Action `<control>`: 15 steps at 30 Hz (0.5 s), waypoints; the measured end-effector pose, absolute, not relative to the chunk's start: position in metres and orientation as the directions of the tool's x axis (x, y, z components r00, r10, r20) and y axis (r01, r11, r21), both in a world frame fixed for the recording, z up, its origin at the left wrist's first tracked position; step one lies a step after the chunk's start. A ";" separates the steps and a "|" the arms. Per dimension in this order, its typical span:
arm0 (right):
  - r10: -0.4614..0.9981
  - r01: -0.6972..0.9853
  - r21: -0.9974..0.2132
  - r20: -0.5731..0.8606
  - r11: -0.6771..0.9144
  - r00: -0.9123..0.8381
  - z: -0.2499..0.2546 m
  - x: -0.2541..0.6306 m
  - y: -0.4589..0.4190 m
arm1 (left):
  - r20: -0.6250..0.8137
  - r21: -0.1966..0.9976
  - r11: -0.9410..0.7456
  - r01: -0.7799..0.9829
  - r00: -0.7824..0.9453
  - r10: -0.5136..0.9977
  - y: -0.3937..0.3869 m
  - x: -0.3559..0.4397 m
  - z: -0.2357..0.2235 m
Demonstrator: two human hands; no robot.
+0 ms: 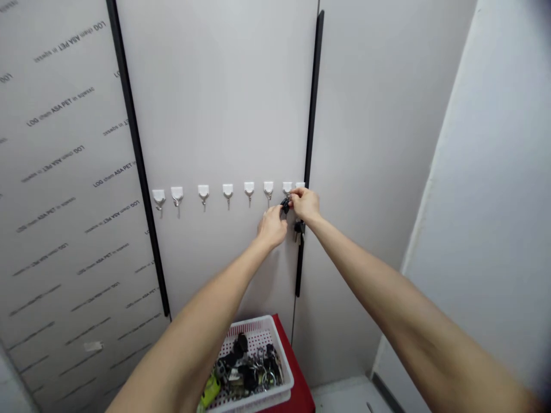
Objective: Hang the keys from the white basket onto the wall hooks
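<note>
Black keys (pixel 284 205) sit between your two hands, just below a white hook (pixel 287 187), the second from the right in the row on the pale panel (pixel 219 115). Your left hand (pixel 272 225), fingers drawn in narrow, holds them from the lower left. Your right hand (pixel 305 203), nearer the hook, pinches their upper end; whether it grips a ring is too small to tell, as is the keys' long axis. More keys (pixel 299 229) hang below your right hand.
</note>
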State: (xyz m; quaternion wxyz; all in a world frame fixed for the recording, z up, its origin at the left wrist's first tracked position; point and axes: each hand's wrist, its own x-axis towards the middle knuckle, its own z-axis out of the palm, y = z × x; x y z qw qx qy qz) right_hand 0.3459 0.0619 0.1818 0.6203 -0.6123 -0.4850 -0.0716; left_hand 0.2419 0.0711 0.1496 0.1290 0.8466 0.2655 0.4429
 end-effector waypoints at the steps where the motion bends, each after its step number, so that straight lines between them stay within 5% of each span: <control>1: 0.501 0.709 -0.676 0.693 0.202 0.518 0.181 0.347 0.064 | 0.671 0.456 -0.823 0.339 0.476 0.569 0.072 0.241 0.148; 5: 0.473 0.808 -0.575 0.752 0.129 0.459 0.167 0.352 0.062 | 0.587 0.537 -0.770 0.345 0.502 0.635 0.070 0.223 0.117; 8: 0.354 0.891 -0.426 0.866 0.157 0.352 0.136 0.349 0.051 | 0.485 0.628 -0.703 0.335 0.538 0.690 0.067 0.193 0.065; 10: 0.413 0.912 -0.372 0.868 0.174 0.275 0.102 0.337 0.037 | 0.375 0.661 -0.652 0.371 0.589 0.715 0.063 0.168 0.024; 12: 0.645 0.915 -0.342 0.753 0.212 0.132 0.058 0.317 0.018 | 0.233 0.646 -0.619 0.447 0.657 0.717 0.056 0.144 -0.014; 15: 0.927 0.876 -0.334 0.262 0.348 -0.269 -0.008 0.284 -0.007 | 0.030 0.542 -0.655 0.526 0.767 0.641 0.047 0.120 -0.055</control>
